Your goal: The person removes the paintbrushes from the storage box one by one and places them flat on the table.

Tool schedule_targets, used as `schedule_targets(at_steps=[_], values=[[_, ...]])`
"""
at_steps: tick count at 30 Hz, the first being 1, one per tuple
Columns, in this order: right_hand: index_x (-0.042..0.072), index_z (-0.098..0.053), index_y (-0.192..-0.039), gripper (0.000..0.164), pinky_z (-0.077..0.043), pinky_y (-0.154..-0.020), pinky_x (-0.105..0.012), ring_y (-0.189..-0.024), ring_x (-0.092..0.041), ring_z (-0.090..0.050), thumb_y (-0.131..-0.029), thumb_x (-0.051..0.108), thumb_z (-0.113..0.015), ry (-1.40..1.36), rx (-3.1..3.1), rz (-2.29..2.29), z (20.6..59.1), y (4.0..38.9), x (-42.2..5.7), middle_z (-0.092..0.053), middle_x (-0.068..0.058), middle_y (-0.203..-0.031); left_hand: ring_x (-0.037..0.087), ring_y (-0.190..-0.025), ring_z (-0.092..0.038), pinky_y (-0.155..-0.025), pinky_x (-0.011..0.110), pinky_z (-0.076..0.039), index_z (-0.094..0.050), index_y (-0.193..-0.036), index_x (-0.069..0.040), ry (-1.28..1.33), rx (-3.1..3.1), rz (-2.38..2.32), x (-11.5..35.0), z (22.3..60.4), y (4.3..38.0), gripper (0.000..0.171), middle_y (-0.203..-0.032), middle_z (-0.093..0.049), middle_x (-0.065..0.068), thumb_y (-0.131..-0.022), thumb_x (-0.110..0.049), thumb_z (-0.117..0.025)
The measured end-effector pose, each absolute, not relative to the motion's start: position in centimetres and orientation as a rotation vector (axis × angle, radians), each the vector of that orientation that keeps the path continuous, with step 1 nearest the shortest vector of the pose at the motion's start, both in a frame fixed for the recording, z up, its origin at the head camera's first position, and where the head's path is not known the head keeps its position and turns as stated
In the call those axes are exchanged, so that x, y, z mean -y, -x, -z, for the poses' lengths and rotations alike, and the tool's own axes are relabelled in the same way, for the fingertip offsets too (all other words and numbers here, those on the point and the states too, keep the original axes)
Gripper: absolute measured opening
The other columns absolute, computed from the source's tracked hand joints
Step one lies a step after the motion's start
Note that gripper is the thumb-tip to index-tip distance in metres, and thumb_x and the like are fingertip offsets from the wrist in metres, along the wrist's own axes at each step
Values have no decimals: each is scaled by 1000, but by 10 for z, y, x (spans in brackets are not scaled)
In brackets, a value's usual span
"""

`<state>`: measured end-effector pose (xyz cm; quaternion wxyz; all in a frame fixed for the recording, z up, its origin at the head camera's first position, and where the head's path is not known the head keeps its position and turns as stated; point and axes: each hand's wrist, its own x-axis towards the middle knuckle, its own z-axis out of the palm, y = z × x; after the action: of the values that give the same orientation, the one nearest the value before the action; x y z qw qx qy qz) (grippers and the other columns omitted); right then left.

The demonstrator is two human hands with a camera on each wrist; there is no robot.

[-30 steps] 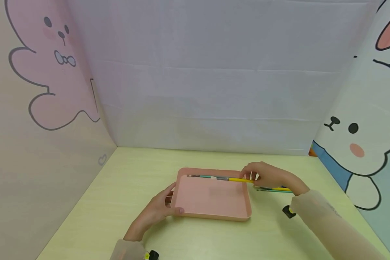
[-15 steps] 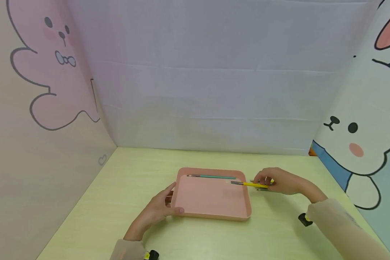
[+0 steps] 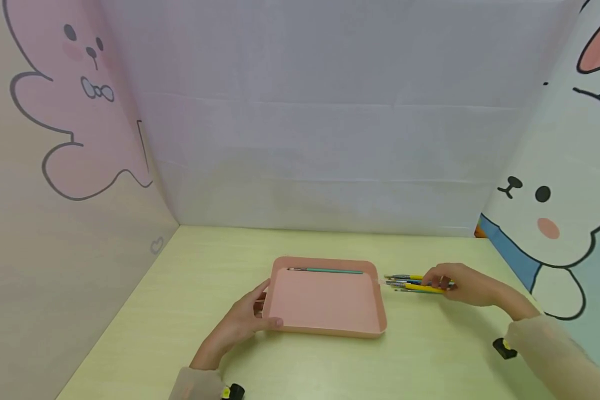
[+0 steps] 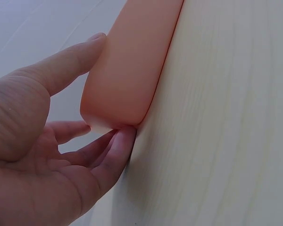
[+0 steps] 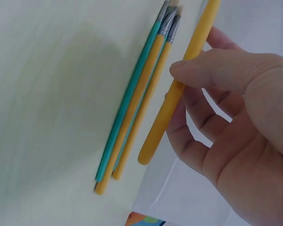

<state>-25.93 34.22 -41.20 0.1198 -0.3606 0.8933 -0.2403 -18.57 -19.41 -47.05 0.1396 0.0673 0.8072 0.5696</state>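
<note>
My left hand (image 3: 240,319) holds the near left corner of a shallow pink tray (image 3: 325,305), thumb at the rim and fingers against the outer wall. A single paintbrush with a teal handle (image 3: 337,271) lies inside, along the tray's back. To the right of the tray, my right hand (image 3: 475,286) pinches a paintbrush with a yellow handle (image 5: 162,127) between thumb and fingers. In the right wrist view the pinched brush hangs over the table beside several more paintbrushes (image 5: 137,106) with teal and yellow handles, which lie bunched together.
The pale wood-grain table (image 3: 300,366) extends around the tray. A white sheet (image 3: 325,166) hangs behind it, and side panels with cartoon animals, such as the white rabbit panel (image 3: 550,194), stand left and right. Each wrist carries a small black camera (image 3: 505,348).
My right hand has carried the yellow paintbrush rightward, out from over the tray to the other brushes. The teal brush stays in the tray, and my left hand has kept its place.
</note>
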Motion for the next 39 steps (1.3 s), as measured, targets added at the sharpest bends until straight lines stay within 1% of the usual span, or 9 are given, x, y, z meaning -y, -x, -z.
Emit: schedule_targets(at_steps=[3,5,7,11,19,23,30,35,39], values=[[15,-72,-120,43,-56,-76,-28,-91,-5,-58,-88,-14,-73,1045,-2623,705,417,258,-352,-67,6,-107,29,-121,-64,-102,48,-53,-26,-170,-14,-183,-2326,-1646,194,470,186,108,-146,-60,14,-85,-20,-93],[13,-73,-119,42,-53,-72,-27,-87,-6,-55,-87,-14,-73,1041,-2623,707,420,258,-357,-64,7,-101,28,-121,-64,-103,49,-53,-26,-170,-14,-178,-2322,-1647,194,470,186,109,-146,-60,14,-85,-20,-93],[14,-73,-118,43,-49,-70,-26,-84,-8,-52,-87,-15,-73,1027,-2631,697,423,259,-360,-61,10,-97,28,-120,-64,-103,49,-53,-26,-170,-15,-174,-2322,-1645,194,470,186,109,-146,-60,13,-85,-20,-93],[15,-73,-116,43,-43,-69,-26,-82,-9,-49,-86,-16,-73,1012,-2643,668,428,260,-366,-56,11,-92,28,-121,-64,-103,49,-53,-27,-170,-15,-169,-2331,-1640,194,471,187,108,-147,-59,13,-84,-20,-93],[12,-75,-112,43,-49,-68,-26,-81,-8,-52,-82,-20,-74,1041,-2672,679,438,260,-372,-65,6,-96,28,-123,-63,-102,47,-53,-28,-170,-15,-181,-2348,-1632,193,472,187,108,-146,-60,12,-84,-21,-93],[12,-75,-109,40,-49,-68,-26,-79,-8,-52,-82,-18,-76,1066,-2695,673,442,261,-373,-65,5,-94,28,-123,-62,-102,46,-53,-28,-170,-15,-177,-2346,-1636,194,472,186,108,-146,-60,12,-84,-21,-93],[14,-75,-107,42,-51,-68,-25,-80,-7,-54,-81,-19,-77,1071,-2733,684,450,264,-377,-66,5,-95,29,-124,-61,-102,45,-52,-28,-170,-17,-176,-2328,-1649,195,472,185,107,-147,-59,13,-85,-22,-93],[13,-75,-107,39,-55,-71,-25,-81,-11,-59,-83,-18,-76,1012,-2743,706,451,263,-378,-69,2,-99,30,-125,-61,-101,44,-52,-29,-170,-17,-193,-2327,-1654,195,472,186,107,-148,-58,14,-85,-22,-93],[13,-75,-106,40,-55,-70,-26,-80,-13,-59,-82,-20,-75,1013,-2759,704,450,261,-377,-68,2,-98,29,-124,-62,-99,43,-52,-29,-170,-17,-197,-2331,-1650,195,472,186,107,-148,-59,14,-84,-22,-93]])
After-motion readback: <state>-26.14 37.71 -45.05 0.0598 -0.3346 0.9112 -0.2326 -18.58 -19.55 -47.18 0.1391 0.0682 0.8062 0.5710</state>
